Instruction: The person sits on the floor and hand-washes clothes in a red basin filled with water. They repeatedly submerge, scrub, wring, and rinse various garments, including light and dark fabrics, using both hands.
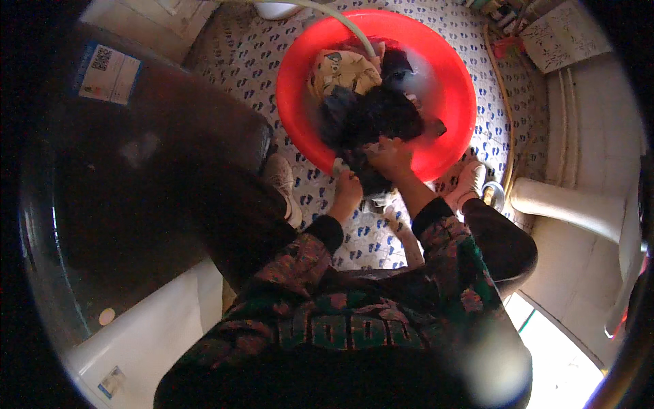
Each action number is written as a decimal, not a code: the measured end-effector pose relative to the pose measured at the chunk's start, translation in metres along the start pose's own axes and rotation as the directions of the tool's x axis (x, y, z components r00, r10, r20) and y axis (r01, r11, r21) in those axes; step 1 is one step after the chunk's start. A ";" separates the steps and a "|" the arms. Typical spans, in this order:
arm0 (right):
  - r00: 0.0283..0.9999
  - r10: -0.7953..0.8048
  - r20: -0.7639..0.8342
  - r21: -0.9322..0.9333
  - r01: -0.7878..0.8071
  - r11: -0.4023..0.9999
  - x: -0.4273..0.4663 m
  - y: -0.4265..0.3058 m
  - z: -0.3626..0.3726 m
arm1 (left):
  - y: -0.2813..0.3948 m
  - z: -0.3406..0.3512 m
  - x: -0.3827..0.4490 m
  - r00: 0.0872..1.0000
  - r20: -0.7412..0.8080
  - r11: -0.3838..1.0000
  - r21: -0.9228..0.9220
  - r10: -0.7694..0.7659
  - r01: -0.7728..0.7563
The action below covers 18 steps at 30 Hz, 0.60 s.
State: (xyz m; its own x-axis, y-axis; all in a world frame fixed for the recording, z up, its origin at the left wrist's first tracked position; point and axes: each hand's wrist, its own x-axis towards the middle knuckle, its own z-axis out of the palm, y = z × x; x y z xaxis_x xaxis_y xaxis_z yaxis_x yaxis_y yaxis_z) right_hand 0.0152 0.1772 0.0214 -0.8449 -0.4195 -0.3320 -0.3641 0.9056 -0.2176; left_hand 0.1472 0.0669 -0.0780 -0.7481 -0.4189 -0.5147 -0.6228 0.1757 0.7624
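A round red plastic basin (460, 117) stands before me with water and a heap of wet clothes in it. My right hand (392, 157) grips dark wet cloth (380, 115), part of which hangs over the basin's near rim. Just outside that rim, my left hand (348, 194) is closed at the left edge of the hanging cloth. A small pale thing (339, 165) shows beside its fingers; what it is stays unclear. Patterned beige cloth (345, 71) bulges up at the far left of the heap. A pale hose (352, 28) runs down into the basin.
The floor (240, 66) has a blue footprint pattern. A dark, glossy appliance-like panel (153, 168) stands at left, bearing a printed label (110, 74). At right are a white pipe (564, 204), a tan hose (508, 122) and a tiled wall (598, 128). My shoes (281, 179) flank the basin.
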 end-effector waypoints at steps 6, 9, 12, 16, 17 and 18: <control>0.988 0.147 0.047 0.451 -0.152 0.880 -0.013 0.089 0.000 | 0.091 -0.010 -0.060 0.896 0.288 0.694 0.566 0.339 -0.445; 0.967 0.027 0.255 0.881 -0.244 0.405 -0.009 0.112 0.004 | 0.041 0.001 -0.036 0.887 0.327 0.478 0.752 0.327 -0.454; 0.967 0.098 0.235 0.966 -0.222 -0.130 -0.028 0.130 -0.001 | 0.101 -0.013 -0.038 0.962 0.271 0.708 0.677 0.015 -0.202; 0.993 0.113 0.028 0.897 0.025 -0.441 -0.034 0.119 -0.041 | 0.104 -0.019 -0.014 0.924 0.383 0.815 -0.540 0.015 0.210; 0.991 0.126 -0.042 0.894 0.094 -0.438 -0.035 0.119 -0.055 | 0.134 -0.030 -0.032 0.899 0.437 0.551 -0.741 -0.038 0.384; 0.990 0.120 -0.075 0.916 0.116 -0.383 -0.035 0.115 -0.069 | 0.143 -0.039 -0.036 0.887 0.459 0.471 -0.772 -0.052 0.427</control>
State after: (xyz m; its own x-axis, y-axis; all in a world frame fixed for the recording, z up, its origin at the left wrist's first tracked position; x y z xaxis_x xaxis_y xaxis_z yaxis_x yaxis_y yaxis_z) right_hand -0.0237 0.3007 0.0712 -0.9095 -0.3015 -0.2863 0.4009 -0.4535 -0.7960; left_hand 0.0938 0.0718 0.0647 -0.7365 0.0287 -0.6759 -0.4360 -0.7841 0.4417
